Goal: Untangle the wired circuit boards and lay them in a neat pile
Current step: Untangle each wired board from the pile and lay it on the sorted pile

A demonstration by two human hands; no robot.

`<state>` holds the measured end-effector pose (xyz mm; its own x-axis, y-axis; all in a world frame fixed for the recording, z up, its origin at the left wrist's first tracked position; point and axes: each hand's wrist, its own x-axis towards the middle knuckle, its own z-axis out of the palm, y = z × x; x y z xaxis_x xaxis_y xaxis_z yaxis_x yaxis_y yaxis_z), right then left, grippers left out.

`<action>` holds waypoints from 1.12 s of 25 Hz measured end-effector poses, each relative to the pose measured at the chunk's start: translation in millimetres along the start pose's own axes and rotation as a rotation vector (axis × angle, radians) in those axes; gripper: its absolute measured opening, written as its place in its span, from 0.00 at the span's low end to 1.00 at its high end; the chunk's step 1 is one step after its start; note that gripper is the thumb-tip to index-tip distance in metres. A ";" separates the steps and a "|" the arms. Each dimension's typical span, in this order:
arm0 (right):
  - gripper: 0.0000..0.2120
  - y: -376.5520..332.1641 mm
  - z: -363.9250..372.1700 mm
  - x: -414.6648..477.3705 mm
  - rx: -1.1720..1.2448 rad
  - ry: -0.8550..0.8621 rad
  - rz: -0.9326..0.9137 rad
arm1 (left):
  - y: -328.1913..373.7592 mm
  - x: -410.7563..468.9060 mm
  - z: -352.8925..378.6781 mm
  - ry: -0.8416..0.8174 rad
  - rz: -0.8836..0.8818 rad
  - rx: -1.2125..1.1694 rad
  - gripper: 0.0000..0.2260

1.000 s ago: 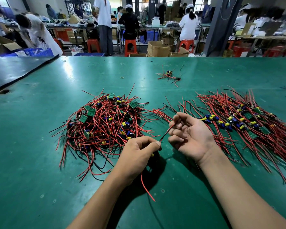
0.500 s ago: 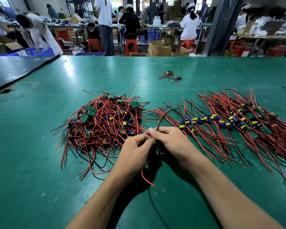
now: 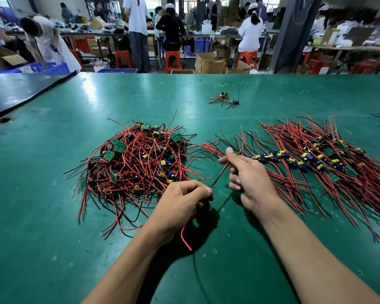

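The smooth green tabletop (image 3: 53, 194) carries a tangled heap of red and black wires (image 3: 136, 165) with small green boards and blue and yellow parts.

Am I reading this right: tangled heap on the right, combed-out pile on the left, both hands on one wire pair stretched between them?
Sides are swapped. In the head view the tangled heap lies on the left and the combed-out pile on the right. The rest holds: left hand and right hand hold one wire pair stretched between them.
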<state>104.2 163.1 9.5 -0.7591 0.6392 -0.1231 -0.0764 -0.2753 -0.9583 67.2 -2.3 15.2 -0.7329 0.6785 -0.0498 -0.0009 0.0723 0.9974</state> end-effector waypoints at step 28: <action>0.12 -1.6 5.2 -13.5 -0.286 -0.358 0.063 | 3.7 6.4 -4.2 0.135 -0.096 -0.572 0.09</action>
<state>111.3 151.2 14.0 -0.9360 0.3254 -0.1344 0.1201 -0.0638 -0.9907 59.6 -0.8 18.8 -0.7913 0.5867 -0.1719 -0.4108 -0.3020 0.8603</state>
